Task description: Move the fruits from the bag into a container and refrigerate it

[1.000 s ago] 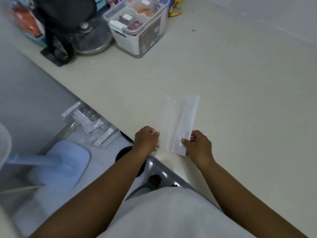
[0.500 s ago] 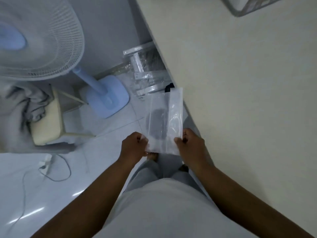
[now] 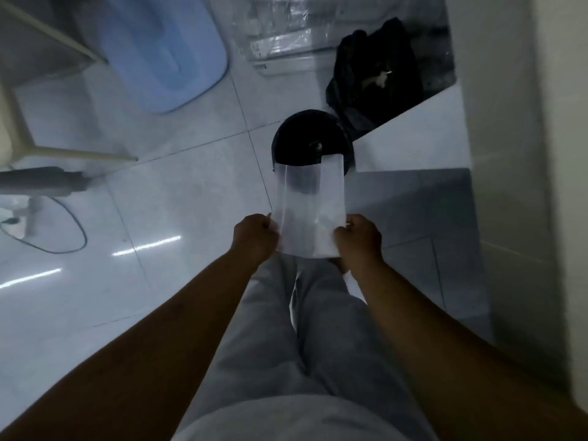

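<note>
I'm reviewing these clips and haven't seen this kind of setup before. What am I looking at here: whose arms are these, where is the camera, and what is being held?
There is no machine here: a person wears a camera on the head, looking down past their own body. The two bare arms are theirs. The left hand and right hand each pinch a bottom corner of a clear plastic bag, which looks flat and empty. Below it, on the tiled floor, stands a round black bin. Farther off are a black bag and a pale blue fan base. The counter edge runs along the right.
</note>
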{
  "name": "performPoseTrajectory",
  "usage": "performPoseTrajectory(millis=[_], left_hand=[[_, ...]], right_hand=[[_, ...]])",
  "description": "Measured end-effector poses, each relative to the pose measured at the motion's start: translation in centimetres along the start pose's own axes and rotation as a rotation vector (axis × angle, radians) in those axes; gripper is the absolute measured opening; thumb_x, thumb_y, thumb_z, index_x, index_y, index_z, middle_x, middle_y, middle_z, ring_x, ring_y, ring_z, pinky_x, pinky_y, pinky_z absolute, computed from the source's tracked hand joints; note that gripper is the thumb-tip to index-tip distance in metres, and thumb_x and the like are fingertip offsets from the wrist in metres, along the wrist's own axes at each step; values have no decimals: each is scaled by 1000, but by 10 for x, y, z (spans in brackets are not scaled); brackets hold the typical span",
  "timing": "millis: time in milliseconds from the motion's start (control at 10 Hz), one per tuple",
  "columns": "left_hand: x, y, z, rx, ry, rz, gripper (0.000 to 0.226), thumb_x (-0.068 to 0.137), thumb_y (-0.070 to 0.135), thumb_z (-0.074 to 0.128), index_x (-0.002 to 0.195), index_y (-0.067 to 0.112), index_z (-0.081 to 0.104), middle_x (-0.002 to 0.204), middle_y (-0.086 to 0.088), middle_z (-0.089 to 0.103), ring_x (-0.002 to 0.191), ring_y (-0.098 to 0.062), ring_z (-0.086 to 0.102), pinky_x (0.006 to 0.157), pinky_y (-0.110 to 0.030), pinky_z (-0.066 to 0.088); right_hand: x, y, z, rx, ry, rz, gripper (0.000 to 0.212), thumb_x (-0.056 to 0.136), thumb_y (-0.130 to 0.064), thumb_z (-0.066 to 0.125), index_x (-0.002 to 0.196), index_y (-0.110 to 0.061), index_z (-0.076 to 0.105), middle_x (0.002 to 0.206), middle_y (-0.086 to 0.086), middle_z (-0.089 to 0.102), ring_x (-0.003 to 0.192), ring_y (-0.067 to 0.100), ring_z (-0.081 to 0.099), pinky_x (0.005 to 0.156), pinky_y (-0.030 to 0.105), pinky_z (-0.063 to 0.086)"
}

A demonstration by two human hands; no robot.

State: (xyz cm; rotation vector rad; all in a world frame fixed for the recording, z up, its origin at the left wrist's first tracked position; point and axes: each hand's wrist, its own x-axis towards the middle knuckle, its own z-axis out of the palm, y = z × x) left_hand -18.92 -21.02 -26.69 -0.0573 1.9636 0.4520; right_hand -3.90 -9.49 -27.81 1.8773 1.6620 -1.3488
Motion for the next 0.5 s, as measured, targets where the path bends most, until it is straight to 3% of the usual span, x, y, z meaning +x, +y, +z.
performPoseTrajectory(millis=[100, 200, 300, 400, 500], left_hand=[[70, -1, 17, -3, -39, -2, 11, 78, 2, 65, 86, 6, 71, 96, -22, 73, 89, -37, 72, 81, -47, 60], [119, 2, 28, 47, -69, 28, 18, 82, 2, 60, 97, 1, 71, 102, -21, 73, 92, -34, 72, 82, -45, 60], [166, 8, 41, 91, -63, 109, 13, 85, 5, 56, 81, 10, 66, 88, -13, 70, 80, -23, 68, 79, -36, 60], [200, 9, 50, 234, -123, 138, 12, 88, 9, 56, 77, 7, 60, 82, -12, 66, 85, -26, 68, 77, -34, 56], [216, 5, 57, 14, -12, 10, 24, 88, 22, 68, 86, -2, 66, 85, -18, 75, 62, -23, 74, 68, -37, 63]], right_hand=[[65, 4, 31, -14, -14, 57, 21, 81, -8, 51, 92, -13, 68, 94, 4, 71, 78, 20, 65, 71, 30, 57], [106, 8, 47, -65, -21, 69, 19, 81, -6, 51, 86, -8, 69, 93, 11, 72, 83, 28, 69, 77, 38, 60], [153, 12, 62, -171, -39, 68, 19, 80, -5, 52, 62, -8, 54, 68, 6, 60, 80, 28, 66, 72, 31, 54], [176, 10, 72, -193, -78, 100, 27, 80, -8, 57, 58, -11, 42, 60, 2, 48, 70, 21, 59, 68, 30, 51], [191, 15, 82, -91, -32, 147, 23, 82, -15, 65, 65, -9, 51, 63, 7, 61, 61, 22, 66, 77, 38, 61]])
